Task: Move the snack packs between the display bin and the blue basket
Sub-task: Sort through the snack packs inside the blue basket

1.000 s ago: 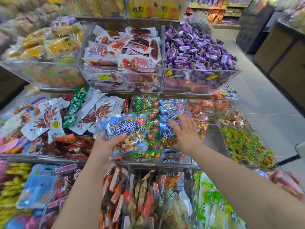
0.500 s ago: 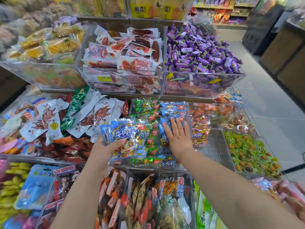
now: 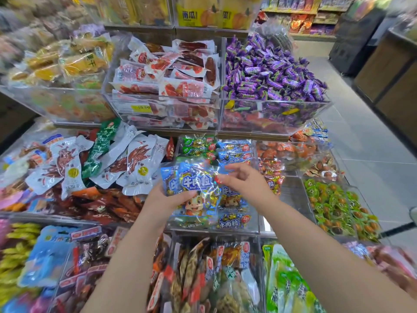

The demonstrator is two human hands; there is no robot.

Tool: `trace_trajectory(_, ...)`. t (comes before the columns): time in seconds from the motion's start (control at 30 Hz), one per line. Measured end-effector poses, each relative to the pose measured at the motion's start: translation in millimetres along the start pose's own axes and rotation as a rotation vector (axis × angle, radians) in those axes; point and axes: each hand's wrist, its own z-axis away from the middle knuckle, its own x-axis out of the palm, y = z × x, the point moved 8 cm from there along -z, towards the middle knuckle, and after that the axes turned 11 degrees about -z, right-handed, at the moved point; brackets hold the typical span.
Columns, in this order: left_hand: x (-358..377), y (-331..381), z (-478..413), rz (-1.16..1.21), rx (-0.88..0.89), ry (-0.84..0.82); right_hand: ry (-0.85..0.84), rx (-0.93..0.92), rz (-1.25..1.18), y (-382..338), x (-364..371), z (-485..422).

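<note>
Blue foil snack packs (image 3: 196, 184) sit at the centre of the frame, gripped from below by your left hand (image 3: 167, 199). Only its thumb shows across the front, the fingers hidden behind. Glare on the wrappers makes the count hard to tell, though at least two overlap. Your right hand (image 3: 246, 186) pinches the front pack's upper right corner, its fingertips blurred. Both hands hover over the clear display bin (image 3: 260, 222), where more of the same packs lie, partly covered by your wrists. Bins along the lower and left edges are cut off and smeared.
</note>
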Motion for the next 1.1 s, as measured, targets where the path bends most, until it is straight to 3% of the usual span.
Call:
trace_trajectory(0.07, 11, 2, -3, -0.061, 0.010, -0.015, -0.107, 0.155, 0.036, 7, 9, 4)
trace_trajectory(0.13, 16, 2, -7, -0.065, 0.012, 0.010, -0.100, 0.211, 0.042, 7, 3, 8)
trace_trajectory(0.37, -15, -2, -16, 0.037, -0.019, 0.280, 0.204, 0.016, 0.299, -23, -78, 15)
trace_trajectory(0.47, -23, -8, -18, 0.053, -0.037, 0.286, 0.181, -0.021, 0.495, -6, -69, 10)
trace_trajectory(0.73, -22, -10, -18, -0.033, -0.005, 0.246, 0.036, -0.070, 0.684, 47, -28, 1)
trace_trajectory(0.93, -23, -11, -17, -0.026, -0.009, 0.210, 0.244, -0.486, 1.033, 7, -21, 24)
trace_trajectory(1.03, -21, -11, -20, -0.019, -0.014, 0.211, 0.130, -0.658, 1.252, 13, 7, 35)
trace_trajectory(1.1, -17, -12, -20, -0.009, -0.014, 0.204, 0.026, -0.587, 1.376, 26, 18, 31)
